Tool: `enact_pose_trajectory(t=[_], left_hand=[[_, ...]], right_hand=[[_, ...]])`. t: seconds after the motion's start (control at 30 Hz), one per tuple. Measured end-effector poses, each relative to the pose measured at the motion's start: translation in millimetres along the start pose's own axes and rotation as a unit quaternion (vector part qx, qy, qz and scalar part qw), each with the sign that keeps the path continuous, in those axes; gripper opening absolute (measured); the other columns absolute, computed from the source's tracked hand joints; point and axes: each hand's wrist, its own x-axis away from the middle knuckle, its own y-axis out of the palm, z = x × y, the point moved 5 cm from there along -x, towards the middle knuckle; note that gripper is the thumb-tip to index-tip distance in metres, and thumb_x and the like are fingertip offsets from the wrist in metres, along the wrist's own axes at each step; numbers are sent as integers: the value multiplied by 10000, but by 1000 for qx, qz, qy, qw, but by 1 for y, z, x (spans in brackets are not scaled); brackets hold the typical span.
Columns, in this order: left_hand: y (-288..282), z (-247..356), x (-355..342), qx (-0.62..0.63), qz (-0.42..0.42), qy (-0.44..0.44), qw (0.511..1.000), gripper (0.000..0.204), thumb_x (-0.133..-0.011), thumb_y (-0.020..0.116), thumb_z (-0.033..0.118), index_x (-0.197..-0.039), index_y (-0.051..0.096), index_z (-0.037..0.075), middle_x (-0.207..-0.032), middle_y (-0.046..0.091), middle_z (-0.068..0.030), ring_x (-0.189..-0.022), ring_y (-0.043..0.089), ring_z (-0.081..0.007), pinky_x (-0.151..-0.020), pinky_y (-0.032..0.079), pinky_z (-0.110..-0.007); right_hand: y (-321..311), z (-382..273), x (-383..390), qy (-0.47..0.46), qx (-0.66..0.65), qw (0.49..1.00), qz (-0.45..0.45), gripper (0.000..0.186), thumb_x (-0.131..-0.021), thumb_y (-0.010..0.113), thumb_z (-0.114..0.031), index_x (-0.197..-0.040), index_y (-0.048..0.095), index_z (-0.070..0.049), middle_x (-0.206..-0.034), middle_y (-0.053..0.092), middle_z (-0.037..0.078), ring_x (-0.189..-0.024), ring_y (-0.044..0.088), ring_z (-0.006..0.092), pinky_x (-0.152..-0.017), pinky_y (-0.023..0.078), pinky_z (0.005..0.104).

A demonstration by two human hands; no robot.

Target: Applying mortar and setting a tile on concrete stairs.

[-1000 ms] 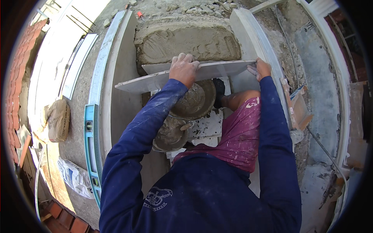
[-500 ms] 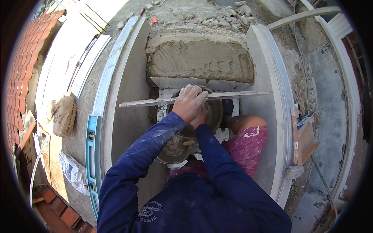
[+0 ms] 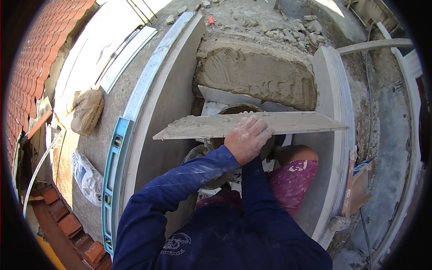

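Observation:
My left hand (image 3: pixel 249 137), dusted with grey, is closed over the near edge of a long slab (image 3: pixel 198 127) around its middle. The slab spans crosswise between two upright grey panels, its upper face coated with wet mortar. My right forearm (image 3: pixel 253 177) reaches up under the left wrist; the right hand itself is hidden below the left hand and slab. Just beyond the slab shows the rim of a round bucket (image 3: pixel 240 108). A second round container (image 3: pixel 195 153) is partly covered by my left arm. Farther ahead lies a bed of wet mortar (image 3: pixel 258 76), with a pale upright board (image 3: pixel 225 95) along its near side.
The left panel (image 3: pixel 168 94) and right panel (image 3: pixel 330 85) flank me, metal bars along their outer edges. A blue spirit level (image 3: pixel 112 180) stands along the left bar. Left of it lie a brown paper sack (image 3: pixel 87 112) and white bag (image 3: pixel 87 177). Rubble (image 3: pixel 299 33) lies beyond the mortar.
The slab has tilted so its mortar-coated face shows, and it is nearer me. My left hand has moved with it. The right hand has gone out of sight. The view has shifted.

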Motion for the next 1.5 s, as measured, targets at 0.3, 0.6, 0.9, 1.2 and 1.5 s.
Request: enact_pose_trajectory(t=[0.3, 0.6, 0.9, 1.2, 1.5], left_hand=[[-98, -26, -95, 88, 255, -119, 955, 153, -778, 666, 40, -928, 648, 18, -782, 576, -78, -728, 577, -227, -662, 480, -326], [-73, -123, -111, 361, 352, -358, 785, 164, -808, 684, 91, -875, 644, -53, -760, 669, -77, -617, 575, -73, -573, 473, -219], [63, -167, -69, 456, 382, -469, 653, 168, -855, 671, 139, -871, 587, -5, -743, 621, -40, -607, 559, -80, -568, 464, -223], [147, -170, -52, 493, 363, -550, 568, 146, -904, 614, 118, -898, 508, 18, -824, 611, -55, -704, 594, -97, -657, 532, -250], [214, -174, -30, 548, 377, -598, 448, 151, -912, 606, 125, -910, 488, 30, -830, 595, -52, -726, 587, -103, -679, 553, -263]], right_hand=[[69, -118, -30, 16, -59, 997, 52, 690, -902, 531, -540, -1314, 428, 4, -1147, 571, 121, -974, 586, 239, -833, 484, 344], [112, -231, -192, -117, 198, 973, -2, 690, -752, 779, -430, -1102, 543, 115, -1043, 608, 171, -942, 606, 210, -820, 494, 292], [132, -182, -264, -66, 447, 885, -114, 478, -692, 815, -454, -776, 630, -22, -715, 603, 33, -594, 547, 106, -574, 450, 239], [127, -132, -304, -58, 530, 828, -174, 483, -643, 860, -391, -777, 598, -8, -695, 617, 78, -565, 580, 133, -516, 469, 272], [96, -77, -338, -60, 620, 754, -210, 566, -584, 866, -468, -749, 578, -9, -712, 621, 105, -600, 590, 193, -556, 464, 307]])
